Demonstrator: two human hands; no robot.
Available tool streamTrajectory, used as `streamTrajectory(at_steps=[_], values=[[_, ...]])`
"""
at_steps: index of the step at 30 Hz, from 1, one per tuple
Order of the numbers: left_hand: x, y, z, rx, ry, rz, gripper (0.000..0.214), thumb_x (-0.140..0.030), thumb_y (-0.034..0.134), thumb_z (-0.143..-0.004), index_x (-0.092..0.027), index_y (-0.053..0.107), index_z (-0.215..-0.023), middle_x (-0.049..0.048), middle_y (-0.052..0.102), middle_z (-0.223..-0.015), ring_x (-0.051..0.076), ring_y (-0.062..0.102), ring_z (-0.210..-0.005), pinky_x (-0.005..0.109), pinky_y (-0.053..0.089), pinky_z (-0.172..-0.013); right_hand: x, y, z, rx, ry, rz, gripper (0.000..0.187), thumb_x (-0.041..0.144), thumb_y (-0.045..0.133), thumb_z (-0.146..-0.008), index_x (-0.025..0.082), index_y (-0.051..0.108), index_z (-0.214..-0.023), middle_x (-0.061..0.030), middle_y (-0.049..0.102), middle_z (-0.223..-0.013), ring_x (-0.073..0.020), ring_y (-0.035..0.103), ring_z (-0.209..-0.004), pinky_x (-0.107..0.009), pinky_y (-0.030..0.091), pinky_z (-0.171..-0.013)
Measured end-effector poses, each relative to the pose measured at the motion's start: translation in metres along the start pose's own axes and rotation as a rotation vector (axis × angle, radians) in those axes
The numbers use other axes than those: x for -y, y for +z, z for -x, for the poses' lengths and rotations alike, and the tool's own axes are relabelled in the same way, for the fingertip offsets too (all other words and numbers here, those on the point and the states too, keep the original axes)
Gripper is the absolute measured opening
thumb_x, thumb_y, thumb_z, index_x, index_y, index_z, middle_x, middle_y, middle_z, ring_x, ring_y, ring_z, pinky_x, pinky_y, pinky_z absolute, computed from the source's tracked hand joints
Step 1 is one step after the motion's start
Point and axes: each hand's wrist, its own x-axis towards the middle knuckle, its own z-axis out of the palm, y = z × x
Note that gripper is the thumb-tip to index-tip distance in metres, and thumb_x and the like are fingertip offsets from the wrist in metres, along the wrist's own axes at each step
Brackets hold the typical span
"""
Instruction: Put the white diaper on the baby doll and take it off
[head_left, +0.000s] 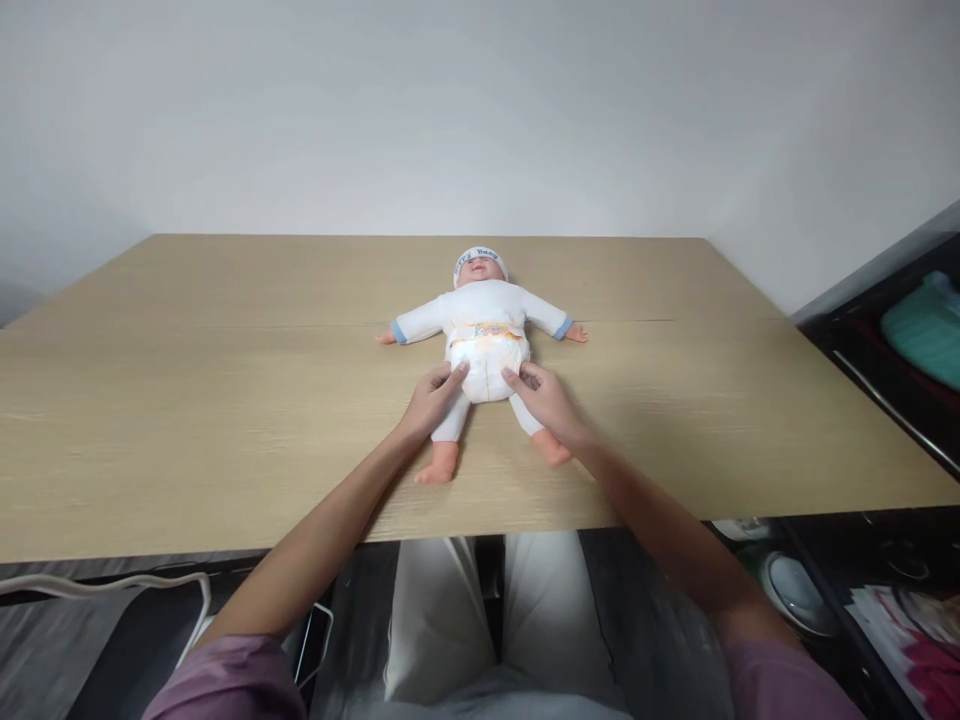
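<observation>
A baby doll in white clothes with blue cuffs and a printed headband lies on its back on the table. Its head points away from me and its arms are spread wide. Round its hips sits a white diaper with an orange-patterned waistband. My left hand is closed at the diaper's left leg edge, thumb on top and fingers curled beneath. On the opposite edge my right hand pinches the diaper the same way. Both fingertips are partly hidden under the diaper. The doll's bare feet rest between and beside my forearms.
The wide wooden table reaches back to a pale wall. Its front edge is just above my lap. At right stands a dark shelf with green cloth. A white cable hangs below the table at left.
</observation>
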Motion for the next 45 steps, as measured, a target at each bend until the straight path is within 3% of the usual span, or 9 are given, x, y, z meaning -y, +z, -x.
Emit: streamTrajectory(at_steps=[7, 13, 20, 23, 26, 31, 34, 40, 45], values=[[0.004, -0.001, -0.001, 0.011, 0.061, -0.083, 0.061, -0.079, 0.067, -0.095, -0.019, 0.079, -0.093, 0.0064, 0.079, -0.098, 0.027, 0.068, -0.097, 0.039, 0.055, -0.088, 0.003, -0.002, 0.002, 0.019, -0.152, 0.395, 0.022, 0.046, 0.082, -0.096, 0.024, 0.079, -0.093, -0.0059, 0.078, -0.107, -0.0263, 0.068, -0.101, -0.041, 0.049, -0.098], [0.000, -0.004, 0.000, 0.071, 0.202, -0.286, 0.050, -0.059, 0.090, -0.082, -0.022, 0.082, -0.115, 0.0092, 0.081, -0.126, 0.035, 0.070, -0.120, 0.045, 0.053, -0.108, -0.005, -0.001, -0.003, 0.014, -0.102, 0.356, 0.025, 0.044, 0.080, -0.098, 0.023, 0.078, -0.085, -0.0053, 0.077, -0.106, -0.0258, 0.067, -0.100, -0.038, 0.049, -0.093], [0.008, -0.013, -0.009, 0.127, 0.204, -0.291, 0.043, -0.058, 0.084, -0.089, -0.020, 0.083, -0.111, 0.0119, 0.080, -0.128, 0.035, 0.071, -0.122, 0.048, 0.053, -0.113, -0.003, -0.001, -0.001, 0.025, -0.127, 0.319, 0.018, 0.041, 0.081, -0.098, 0.024, 0.082, -0.100, -0.0056, 0.079, -0.114, -0.0267, 0.069, -0.107, -0.040, 0.047, -0.101], [0.010, -0.013, -0.009, 0.140, 0.193, -0.242, 0.047, -0.059, 0.085, -0.089, -0.020, 0.083, -0.117, 0.0117, 0.079, -0.133, 0.035, 0.070, -0.127, 0.047, 0.053, -0.114, -0.003, -0.001, 0.002, 0.031, -0.148, 0.379, 0.030, 0.042, 0.091, -0.089, 0.024, 0.082, -0.112, -0.0065, 0.078, -0.121, -0.0284, 0.066, -0.111, -0.041, 0.047, -0.101], [0.009, -0.011, -0.007, 0.134, 0.174, -0.251, 0.050, -0.060, 0.084, -0.090, -0.020, 0.082, -0.120, 0.0113, 0.080, -0.133, 0.036, 0.071, -0.129, 0.048, 0.054, -0.115, -0.005, -0.002, 0.001, 0.032, -0.150, 0.436, 0.029, 0.041, 0.096, -0.085, 0.023, 0.082, -0.103, -0.0063, 0.076, -0.114, -0.0280, 0.064, -0.105, -0.039, 0.047, -0.096], [0.003, -0.007, -0.004, 0.109, 0.180, -0.317, 0.057, -0.058, 0.090, -0.083, -0.020, 0.081, -0.124, 0.0102, 0.081, -0.132, 0.037, 0.072, -0.126, 0.050, 0.055, -0.115, -0.011, -0.001, -0.004, 0.022, -0.131, 0.440, 0.027, 0.046, 0.086, -0.095, 0.023, 0.078, -0.085, -0.0066, 0.075, -0.109, -0.0275, 0.061, -0.104, -0.038, 0.046, -0.091], [0.002, -0.007, -0.005, 0.116, 0.217, -0.362, 0.064, -0.054, 0.096, -0.075, -0.020, 0.080, -0.128, 0.0108, 0.080, -0.135, 0.037, 0.072, -0.126, 0.051, 0.055, -0.115, -0.013, 0.000, -0.005, 0.016, -0.138, 0.448, 0.029, 0.047, 0.084, -0.097, 0.023, 0.077, -0.084, -0.0066, 0.075, -0.108, -0.0276, 0.062, -0.103, -0.038, 0.047, -0.092], [0.006, -0.008, -0.012, 0.089, 0.274, -0.471, 0.045, -0.054, 0.088, -0.082, -0.020, 0.084, -0.111, 0.0121, 0.082, -0.126, 0.037, 0.074, -0.118, 0.052, 0.055, -0.110, -0.011, -0.002, -0.003, 0.004, -0.162, 0.376, 0.023, 0.046, 0.084, -0.095, 0.024, 0.080, -0.092, -0.0062, 0.077, -0.109, -0.0278, 0.066, -0.104, -0.040, 0.049, -0.095], [0.003, -0.010, -0.010, 0.135, 0.293, -0.401, 0.048, -0.052, 0.087, -0.083, -0.019, 0.083, -0.117, 0.0127, 0.078, -0.137, 0.037, 0.070, -0.129, 0.051, 0.051, -0.118, -0.012, -0.005, -0.003, 0.012, -0.155, 0.237, 0.026, 0.051, 0.080, -0.094, 0.025, 0.080, -0.094, -0.0054, 0.078, -0.107, -0.0282, 0.069, -0.105, -0.041, 0.052, -0.098]])
